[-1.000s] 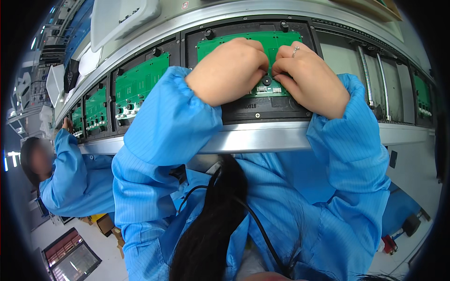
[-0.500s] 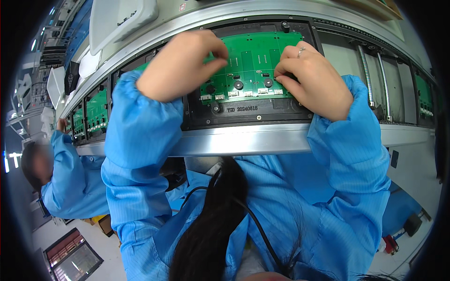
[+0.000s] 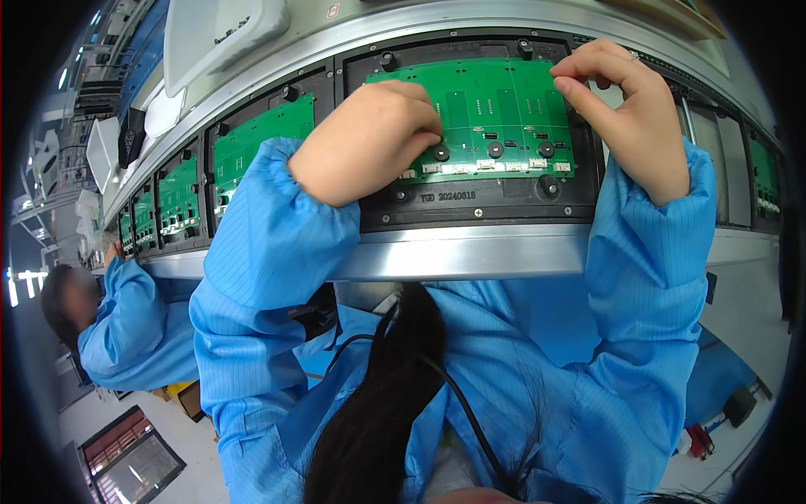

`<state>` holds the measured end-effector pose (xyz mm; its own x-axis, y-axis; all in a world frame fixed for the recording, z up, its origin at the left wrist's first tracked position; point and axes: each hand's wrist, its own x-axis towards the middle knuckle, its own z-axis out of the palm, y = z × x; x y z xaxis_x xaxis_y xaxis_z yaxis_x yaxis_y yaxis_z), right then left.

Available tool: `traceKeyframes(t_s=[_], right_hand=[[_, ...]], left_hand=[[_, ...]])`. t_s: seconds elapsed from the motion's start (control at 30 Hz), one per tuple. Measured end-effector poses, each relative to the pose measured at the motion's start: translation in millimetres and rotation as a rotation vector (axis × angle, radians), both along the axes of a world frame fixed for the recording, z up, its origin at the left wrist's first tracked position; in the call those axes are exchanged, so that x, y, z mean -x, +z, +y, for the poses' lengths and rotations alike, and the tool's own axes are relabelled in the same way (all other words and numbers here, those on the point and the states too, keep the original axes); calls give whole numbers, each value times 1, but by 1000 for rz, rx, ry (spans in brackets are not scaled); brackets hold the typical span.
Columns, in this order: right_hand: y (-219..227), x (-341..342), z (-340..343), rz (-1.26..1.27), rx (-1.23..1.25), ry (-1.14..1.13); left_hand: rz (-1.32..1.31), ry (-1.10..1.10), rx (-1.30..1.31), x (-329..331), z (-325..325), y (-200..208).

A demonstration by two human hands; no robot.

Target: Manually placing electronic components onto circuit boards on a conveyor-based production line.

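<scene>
A green circuit board (image 3: 495, 92) lies in a black tray fixture (image 3: 512, 210). White connectors (image 3: 487, 165) line the board's near edge, and round black parts (image 3: 495, 149) sit just behind them. My left hand (image 3: 369, 139) rests over the board's left part, its fingers curled and closed beside the leftmost round black part; what they hold, if anything, is hidden. My right hand (image 3: 630, 109) is at the board's far right corner, thumb and index finger brought together in a pinch. Nothing I can name shows between those fingertips.
A metal rail (image 3: 470, 254) runs along the near side of the line. Another green board (image 3: 260, 143) sits in a fixture on the left. A white bin (image 3: 222, 42) with small dark parts stands at the far left. A person in a blue sleeve (image 3: 126, 311) works further left.
The tray with the board has shifted to the right. My left hand has moved right and nearer; my right hand has gone from the board's near right part to its far right corner.
</scene>
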<state>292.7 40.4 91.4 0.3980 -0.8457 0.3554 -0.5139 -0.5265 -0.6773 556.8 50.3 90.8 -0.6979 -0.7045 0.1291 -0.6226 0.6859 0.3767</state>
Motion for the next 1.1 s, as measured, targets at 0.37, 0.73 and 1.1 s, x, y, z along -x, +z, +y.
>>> traceKeyframes(t_s=[0.37,0.73,1.1], right_hand=[[-15,-5,-7,-14,-40,-63],[-11,-14,-12,-10,-43,-63],[-5,-30,-13,-46,28,-59]], left_hand=[[-165,97,55,-43,9,0],[-93,10,65,-52,4,-2],[-101,6,89,-57,4,-3]])
